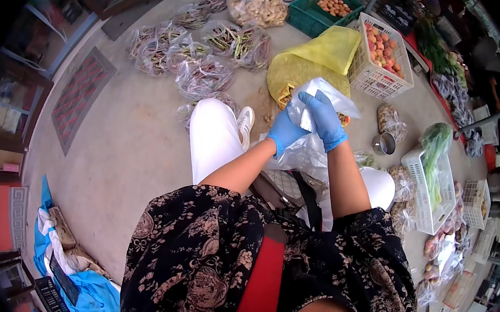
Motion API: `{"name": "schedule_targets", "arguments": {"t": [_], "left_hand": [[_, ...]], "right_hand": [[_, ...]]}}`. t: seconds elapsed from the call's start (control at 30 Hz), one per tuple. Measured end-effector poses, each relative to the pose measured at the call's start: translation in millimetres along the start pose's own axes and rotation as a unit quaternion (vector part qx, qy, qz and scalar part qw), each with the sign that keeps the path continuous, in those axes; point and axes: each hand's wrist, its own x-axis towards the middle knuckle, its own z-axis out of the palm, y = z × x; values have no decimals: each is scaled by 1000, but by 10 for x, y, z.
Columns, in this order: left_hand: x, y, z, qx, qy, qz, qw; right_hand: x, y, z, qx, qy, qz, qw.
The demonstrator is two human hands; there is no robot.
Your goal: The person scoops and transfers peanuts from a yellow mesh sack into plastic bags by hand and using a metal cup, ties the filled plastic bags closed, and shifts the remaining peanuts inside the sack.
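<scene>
A thin clear plastic bag [341,100] is held up in front of me between both hands, which wear blue gloves. My left hand [287,133] is closed on its near edge. My right hand [326,120] grips it from the right, fingers bent over the film. Just beyond my hands lies a yellow mesh sack [338,45], and its contents are mostly hidden behind the bag. More clear plastic bags [307,153] lie bunched below my hands, above a grey handbag [280,186] in my lap.
Several bags of long beans [203,76] lie ahead on the left. A bag of knobbly tan produce [257,8], a green crate [309,21] and a white crate of peaches [371,75] stand farther off. At right are a metal cup [384,143] and a white basket [421,217].
</scene>
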Motion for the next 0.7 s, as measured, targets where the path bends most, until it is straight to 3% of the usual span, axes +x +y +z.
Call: {"name": "schedule_targets", "arguments": {"t": [0.03, 0.07, 0.1, 0.13, 0.2, 0.27, 0.37, 0.43, 0.47, 0.53, 0.6, 0.63, 0.7], "left_hand": [[-74, 32, -122, -13, -9, -62, 998], [-103, 27, -223, -26, -18, -123, 992], [96, -672, -32, 3, 55, 19, 998], [24, -633, -96, -69, 55, -17, 996], [-58, -375, -314, -206, 54, -77, 974], [-143, -326, -324, -311, 84, -27, 946], [-165, -399, -271, -386, 93, -4, 918], [-135, -564, -229, -369, 40, -27, 928], [-214, -450, -174, -268, 48, 6, 962], [-155, -617, 31, -208, -9, 8, 978], [-75, -826, -65, -248, 35, -33, 968], [-74, -915, -158, -267, 57, -53, 961], [-79, -738, -425, -412, 55, -100, 904]], "right_hand": [[-50, -56, 7, -45, -31, 3, 998], [-54, 47, 3, -149, 57, -43, 986], [-121, -64, -5, -148, 4, -51, 988], [-196, -181, -58, -146, -48, -60, 986], [-132, 189, -457, -306, 65, -148, 938], [-211, 512, -641, -352, 89, -123, 924], [-454, 738, -405, -319, 20, 6, 948], [-488, 821, -236, -143, 4, -37, 989], [-509, 832, -153, -52, -1, -59, 997], [-423, 605, -109, -248, 26, 33, 968], [-286, 823, -224, -99, 13, -1, 995], [-182, 792, -195, -84, 24, -73, 993], [-181, 393, -263, -88, 59, -64, 992]]}}
